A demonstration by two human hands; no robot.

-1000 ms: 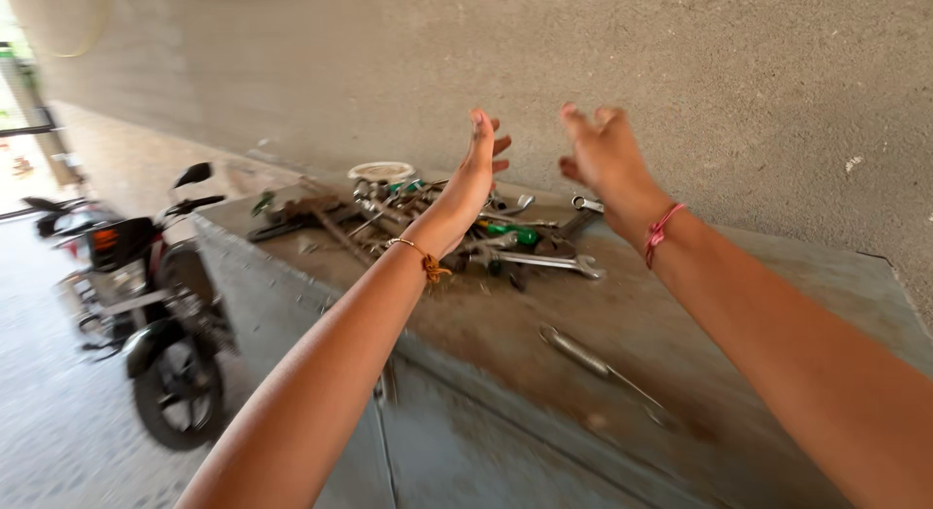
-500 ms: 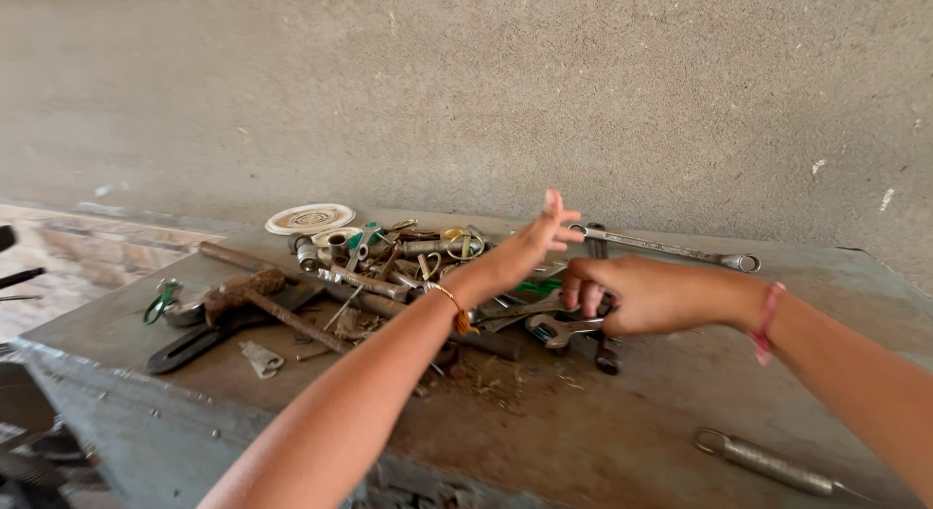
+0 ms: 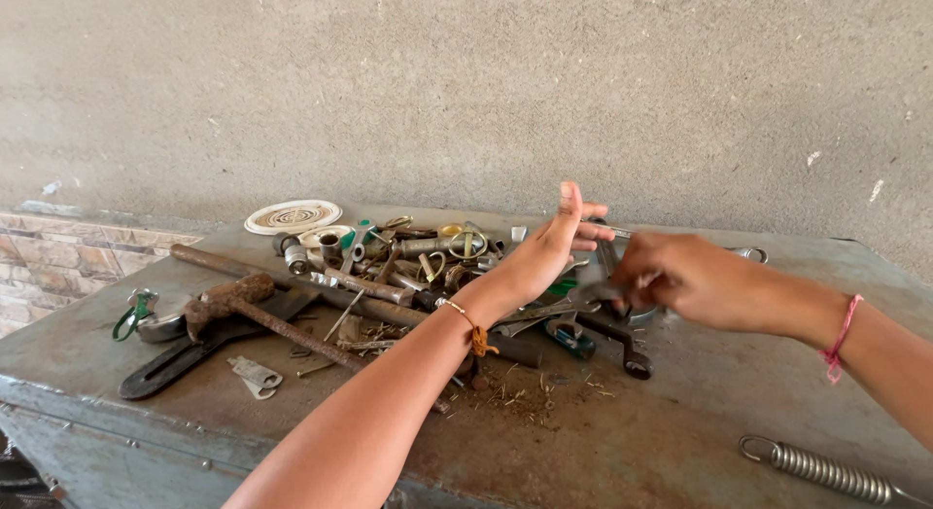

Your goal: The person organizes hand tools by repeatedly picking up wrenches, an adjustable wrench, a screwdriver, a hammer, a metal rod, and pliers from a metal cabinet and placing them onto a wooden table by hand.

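left hand [image 3: 554, 246]: mine, raised over the tool pile [image 3: 428, 266], palm edge-on, fingers [image 3: 571, 200] straight and spread, holding nothing
right hand [image 3: 685, 276]: mine, blurred, fingers [image 3: 637, 276] curled around a dark wrench [image 3: 622, 339] at the pile's right edge; looks clamped, but I cannot tell for sure
wrench position: handle runs down from under my right fingers to a ring end lying on the surface [image 3: 680, 421]
near left fingers: sockets, clips, a long silver spanner [image 3: 748, 253] just behind them
far from fingers: rusty hammer [image 3: 243, 305], white disc [image 3: 292, 216], coil spring [image 3: 826, 467] well off to the right
doing it well: judgement, lift the wrench straight up so it doesn't drag neighbours; keep the left hand clear of the tangle
hard to make out: the wrench head is hidden under my right fingers; motion blur; the spring's end is cut off by the frame
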